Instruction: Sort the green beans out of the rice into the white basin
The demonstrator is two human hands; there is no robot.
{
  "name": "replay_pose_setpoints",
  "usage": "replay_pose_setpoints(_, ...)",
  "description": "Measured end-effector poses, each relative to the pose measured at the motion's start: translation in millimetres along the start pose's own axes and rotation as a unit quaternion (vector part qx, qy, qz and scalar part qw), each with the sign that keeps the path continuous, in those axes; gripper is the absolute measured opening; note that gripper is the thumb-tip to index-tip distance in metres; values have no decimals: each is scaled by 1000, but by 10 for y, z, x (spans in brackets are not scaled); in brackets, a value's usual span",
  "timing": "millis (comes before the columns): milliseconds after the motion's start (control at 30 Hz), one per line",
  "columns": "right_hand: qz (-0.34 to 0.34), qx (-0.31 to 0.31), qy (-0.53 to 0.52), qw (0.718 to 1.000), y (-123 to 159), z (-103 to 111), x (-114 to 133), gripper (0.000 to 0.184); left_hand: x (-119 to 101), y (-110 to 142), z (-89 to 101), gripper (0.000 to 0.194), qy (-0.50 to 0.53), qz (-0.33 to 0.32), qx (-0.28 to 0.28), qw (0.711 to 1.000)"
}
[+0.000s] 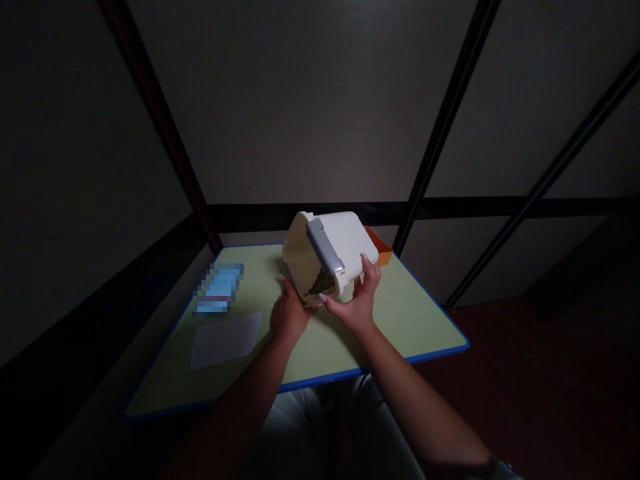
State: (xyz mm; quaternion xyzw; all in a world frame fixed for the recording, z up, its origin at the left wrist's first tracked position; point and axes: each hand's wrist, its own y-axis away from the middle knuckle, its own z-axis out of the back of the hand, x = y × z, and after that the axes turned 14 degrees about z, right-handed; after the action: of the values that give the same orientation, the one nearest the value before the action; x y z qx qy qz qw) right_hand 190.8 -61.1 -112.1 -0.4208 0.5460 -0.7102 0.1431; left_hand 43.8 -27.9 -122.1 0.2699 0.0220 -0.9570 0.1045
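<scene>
white plastic container [345,247] is being held tilted above the middle of the desk [415,320], its open mouth turning down and toward the person. a grey latch handle [324,245] is running along the rim. dark loose contents [323,283], possibly dried leaves or seeds, too dim to tell, are gathering in the lowest corner.

left hand [289,313] is cupping the lower rim from below, fingers spread against the wall. right hand [357,300] is pressing on the near side wall, fingertips reaching up the face. both grips are closed around the container, one on each side, neither on the latch.

handling judgement: the shell is looking stiff and smooth, likely light, with most of the weight sitting in the loose fill at the low corner. smooth walls may be slippery, so the rim edge and the latch bar seem the surer places to take hold. the fill is likely shifting freely when tilted further.

outward: an orange tray [383,248] is sitting just behind the container at the far desk edge. a white sheet [227,339] is lying flat to the left, with a blurred blue item [220,288] beyond it, both well apart from the hands.
</scene>
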Motion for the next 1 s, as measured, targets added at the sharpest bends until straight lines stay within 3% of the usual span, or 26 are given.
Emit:
replay_pose_setpoints(267,-11,12,-15,1000,-16,-29,-32,112,-24,22,10,47,0,0,-3,1000)
replay_pose_setpoints(600,63,1,-42,997,-7,-57,-57,108,-21,-1,3,46,-4,9,7,1000)
replay_pose_setpoints(1000,76,11,-45,996,37,-52,-63,114,-5,-7,-24,45,-2,10,0,1000)
